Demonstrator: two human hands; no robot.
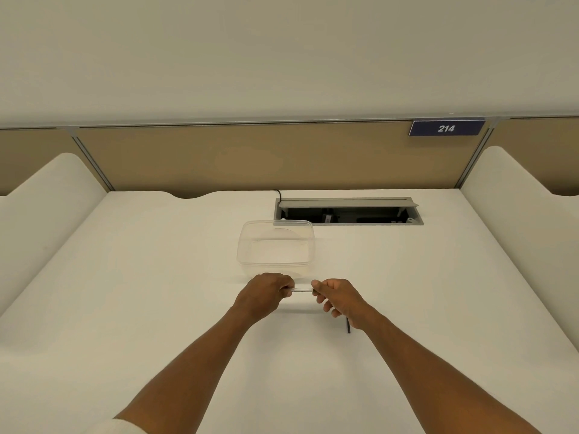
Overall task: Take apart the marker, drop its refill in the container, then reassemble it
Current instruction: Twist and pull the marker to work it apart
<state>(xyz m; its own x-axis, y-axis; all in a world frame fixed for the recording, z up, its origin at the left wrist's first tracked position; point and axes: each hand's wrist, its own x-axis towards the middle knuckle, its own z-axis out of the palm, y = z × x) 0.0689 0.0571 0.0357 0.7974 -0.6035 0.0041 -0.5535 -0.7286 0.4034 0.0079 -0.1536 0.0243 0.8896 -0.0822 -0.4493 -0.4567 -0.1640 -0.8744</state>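
Left hand (pixel 266 292) and right hand (pixel 336 297) are each closed around one end of the marker (pixel 302 290), held level just above the tabletop (pixel 156 308). A thin dark piece (pixel 347 326) lies beneath the right wrist. Clear container (pixel 275 245) stands open just beyond the hands; bare surface extends to both sides, cable hatch (pixel 347 211) behind.

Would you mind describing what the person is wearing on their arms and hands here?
Both forearms are bare, and neither the left hand nor the right hand shows gloves, rings or a watch. A pushed-up white sleeve shows at the left arm's bottom edge.
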